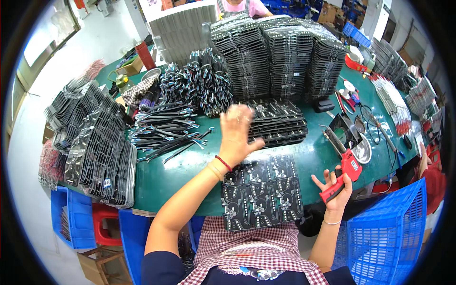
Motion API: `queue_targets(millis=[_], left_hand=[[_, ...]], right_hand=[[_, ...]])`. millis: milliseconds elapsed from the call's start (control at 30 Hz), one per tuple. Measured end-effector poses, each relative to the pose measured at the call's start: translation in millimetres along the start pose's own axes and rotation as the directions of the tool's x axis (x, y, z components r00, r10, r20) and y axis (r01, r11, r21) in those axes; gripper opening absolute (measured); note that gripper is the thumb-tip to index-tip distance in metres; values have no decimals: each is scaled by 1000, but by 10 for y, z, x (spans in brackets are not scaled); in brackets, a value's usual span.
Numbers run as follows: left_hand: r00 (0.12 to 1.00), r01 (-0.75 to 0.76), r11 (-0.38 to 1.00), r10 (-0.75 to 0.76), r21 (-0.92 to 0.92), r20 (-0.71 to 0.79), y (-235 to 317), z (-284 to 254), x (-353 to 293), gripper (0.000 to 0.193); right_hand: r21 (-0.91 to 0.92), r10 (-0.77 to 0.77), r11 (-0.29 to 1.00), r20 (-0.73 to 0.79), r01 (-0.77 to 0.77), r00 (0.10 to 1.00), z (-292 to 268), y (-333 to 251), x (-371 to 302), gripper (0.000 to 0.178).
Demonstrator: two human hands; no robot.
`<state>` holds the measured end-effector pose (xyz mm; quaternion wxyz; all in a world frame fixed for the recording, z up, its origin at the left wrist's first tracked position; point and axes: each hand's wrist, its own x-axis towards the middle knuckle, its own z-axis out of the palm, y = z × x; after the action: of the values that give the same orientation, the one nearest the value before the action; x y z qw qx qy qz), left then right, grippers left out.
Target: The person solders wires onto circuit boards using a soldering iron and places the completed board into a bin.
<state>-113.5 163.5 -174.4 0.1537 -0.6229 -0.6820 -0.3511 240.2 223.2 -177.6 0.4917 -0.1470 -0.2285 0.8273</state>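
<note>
My right hand (pixel 338 187) is wrapped round the handle of a red soldering gun (pixel 350 166), whose metal barrel points up and to the left. My left hand (pixel 237 130) is raised beside a low stack of black circuit boards (pixel 279 122). Its thumb stands apart, its fingertips are slightly blurred, and nothing shows in it. In front of me a black circuit board panel (pixel 262 198) with repeated white patterns lies at the table's near edge, overhanging toward my apron. Left of my left hand is a spread pile of black cables (pixel 164 128) with coloured wire ends.
Tall stacks of black boards (pixel 285 61) stand at the back of the green table (pixel 185 187), more boards (pixel 102 156) at left. Bundled cables (pixel 202 80) lie behind the loose ones. A metal dish (pixel 363 151) sits at right. Blue crates (pixel 384 228) flank the table; a person (pixel 244 7) is opposite.
</note>
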Motion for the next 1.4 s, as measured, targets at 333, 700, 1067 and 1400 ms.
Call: queue_targets(millis=[333, 700, 1067, 1400], left_hand=[[944, -311, 896, 251, 318, 216, -9, 170, 58, 77], [745, -32, 988, 123, -149, 656, 587, -939, -1019, 79], [807, 111, 988, -25, -109, 591, 594, -1046, -1374, 72], [843, 170, 985, -151, 11, 516, 672, -1057, -1456, 59]], right_hand=[[-9, 36, 999, 11, -36, 999, 46, 148, -96, 34], [-103, 114, 988, -5, -114, 993, 136, 105, -229, 37], [-160, 269, 953, 59, -257, 961, 299, 245, 293, 33], [-180, 278, 945, 6, -272, 961, 395, 133, -20, 33]])
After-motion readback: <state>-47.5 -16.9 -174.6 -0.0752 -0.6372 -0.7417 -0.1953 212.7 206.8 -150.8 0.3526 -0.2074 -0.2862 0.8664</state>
